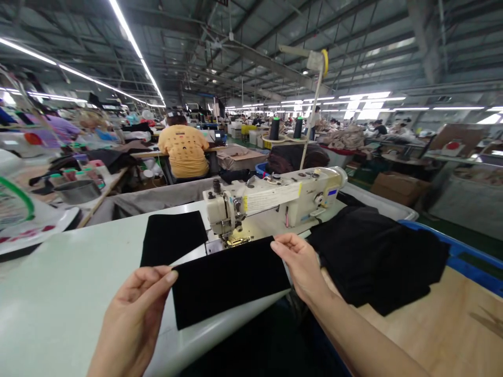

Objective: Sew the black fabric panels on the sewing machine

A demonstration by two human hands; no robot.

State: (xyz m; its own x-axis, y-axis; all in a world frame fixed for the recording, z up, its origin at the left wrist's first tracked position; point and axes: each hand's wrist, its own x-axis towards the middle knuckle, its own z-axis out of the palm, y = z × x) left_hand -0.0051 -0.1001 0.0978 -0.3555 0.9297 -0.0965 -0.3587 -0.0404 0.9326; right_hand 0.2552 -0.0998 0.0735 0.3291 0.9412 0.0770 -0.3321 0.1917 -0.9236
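A rectangular piece of black fabric is stretched between my two hands, in front of the sewing machine. My left hand pinches its upper left corner between thumb and fingers. At the upper right corner, my right hand grips the same piece. Just behind it stands the white industrial sewing machine, with its needle area lit. A second black fabric piece lies flat on the pale table, left of the machine head.
A heap of black fabric lies to the right, by a blue bin edge and a wooden board with scissors. Ahead, a person in a yellow shirt sits facing away. Thread cones stand behind the machine.
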